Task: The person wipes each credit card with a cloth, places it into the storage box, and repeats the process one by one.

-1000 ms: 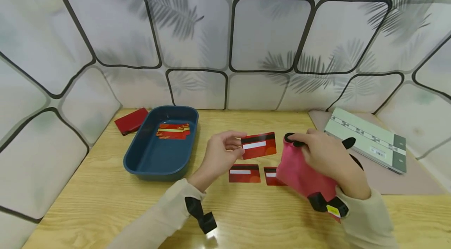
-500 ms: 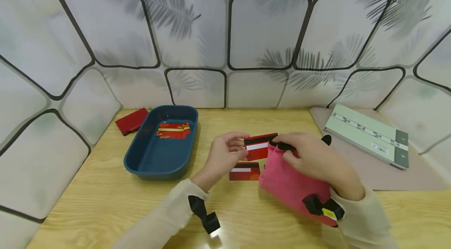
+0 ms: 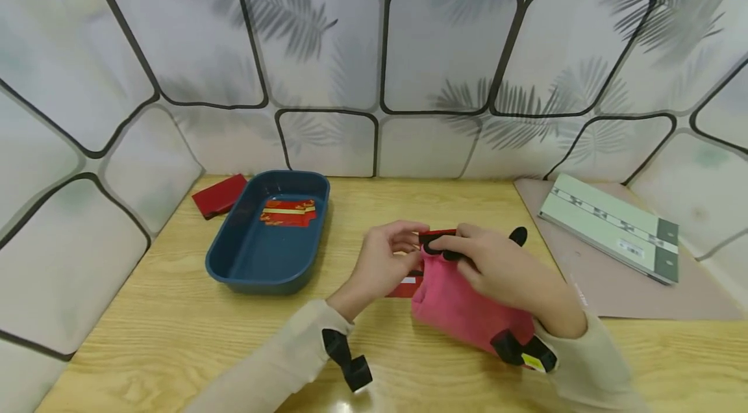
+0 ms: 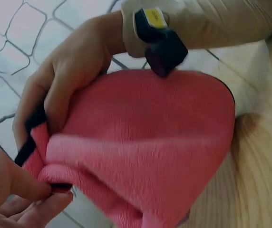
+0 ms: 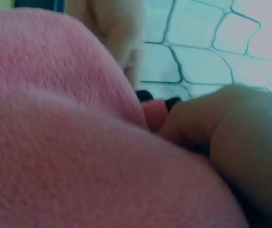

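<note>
In the head view, my left hand (image 3: 382, 260) pinches a red bank card (image 3: 435, 232), with only its upper strip showing. A pink fleecy cloth (image 3: 461, 309) with black edging hangs from my right hand (image 3: 508, 270), whose fingers grip its bunched top edge. The cloth covers most of the card and meets the left fingertips. A small dark red bit of the card (image 4: 61, 187) shows between left thumb and fingers in the left wrist view. On the table below, another red bank card (image 3: 403, 287) is partly hidden behind the cloth. Pink fabric fills much of the right wrist view.
A blue tray (image 3: 271, 273) stands to the left, with several red-and-gold cards (image 3: 286, 213) in it. Beside it lies a dark red folder (image 3: 219, 196). At the right, a pale green notebook (image 3: 608, 226) rests on a greyish pink mat (image 3: 590, 283). Patterned fabric walls (image 3: 444, 49) enclose the table.
My right hand has brought the cloth leftward over the held card. The left hand has shifted slightly right. The cloth now hides one table card and part of the other.
</note>
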`<state>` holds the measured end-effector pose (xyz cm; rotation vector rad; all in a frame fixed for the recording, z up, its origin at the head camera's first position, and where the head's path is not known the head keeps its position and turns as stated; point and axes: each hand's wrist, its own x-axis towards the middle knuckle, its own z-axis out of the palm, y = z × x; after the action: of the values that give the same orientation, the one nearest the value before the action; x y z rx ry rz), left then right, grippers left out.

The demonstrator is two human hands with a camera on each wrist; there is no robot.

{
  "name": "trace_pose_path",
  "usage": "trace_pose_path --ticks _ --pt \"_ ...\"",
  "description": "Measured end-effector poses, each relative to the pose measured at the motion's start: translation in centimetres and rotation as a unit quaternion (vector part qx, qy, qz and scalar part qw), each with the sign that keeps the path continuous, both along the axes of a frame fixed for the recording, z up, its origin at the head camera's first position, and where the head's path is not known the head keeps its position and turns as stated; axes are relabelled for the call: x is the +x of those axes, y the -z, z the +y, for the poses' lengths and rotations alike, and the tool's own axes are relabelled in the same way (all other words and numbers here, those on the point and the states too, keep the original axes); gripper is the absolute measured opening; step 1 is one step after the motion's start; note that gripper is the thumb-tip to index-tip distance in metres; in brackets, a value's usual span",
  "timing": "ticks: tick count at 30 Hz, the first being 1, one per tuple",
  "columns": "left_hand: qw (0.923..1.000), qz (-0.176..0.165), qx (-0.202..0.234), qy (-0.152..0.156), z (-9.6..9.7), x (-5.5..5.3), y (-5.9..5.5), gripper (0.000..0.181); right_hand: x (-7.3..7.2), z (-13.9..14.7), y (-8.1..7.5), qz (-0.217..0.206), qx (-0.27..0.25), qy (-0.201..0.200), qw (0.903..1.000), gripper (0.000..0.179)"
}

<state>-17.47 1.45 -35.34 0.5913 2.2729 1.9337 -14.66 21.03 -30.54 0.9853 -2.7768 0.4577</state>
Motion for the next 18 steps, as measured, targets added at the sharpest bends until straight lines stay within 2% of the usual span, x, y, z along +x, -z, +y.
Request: trace_pose_path --ticks 3,6,9,13,18 --pt "0.9996 0.0 0.011 0.027 0.1 0.3 0.1 0.032 0.2 -0.3 0.1 0.021 0.009 0.001 0.9997 0.037" --pt "0.9989 -0.006 0.019 0.043 -0.1 0.4 0.0 0.033 0.3 -0.4 0.1 0.019 0.012 0.012 0.9997 0.038" --pt "0.9984 0.003 0.013 0.056 -0.2 0.2 0.1 0.034 0.3 -0.3 0.1 0.014 0.014 0.021 0.9996 0.038" --pt "0.9983 0.015 -0.008 0.055 -0.5 -0.2 0.0 0.035 0.2 -0.1 0.2 0.014 0.015 0.028 0.9994 0.038" --pt "0.999 -0.006 -0.016 0.042 -1.0 -0.4 -0.4 0.036 -0.1 0.4 0.3 0.007 0.013 0.042 0.999 0.038"
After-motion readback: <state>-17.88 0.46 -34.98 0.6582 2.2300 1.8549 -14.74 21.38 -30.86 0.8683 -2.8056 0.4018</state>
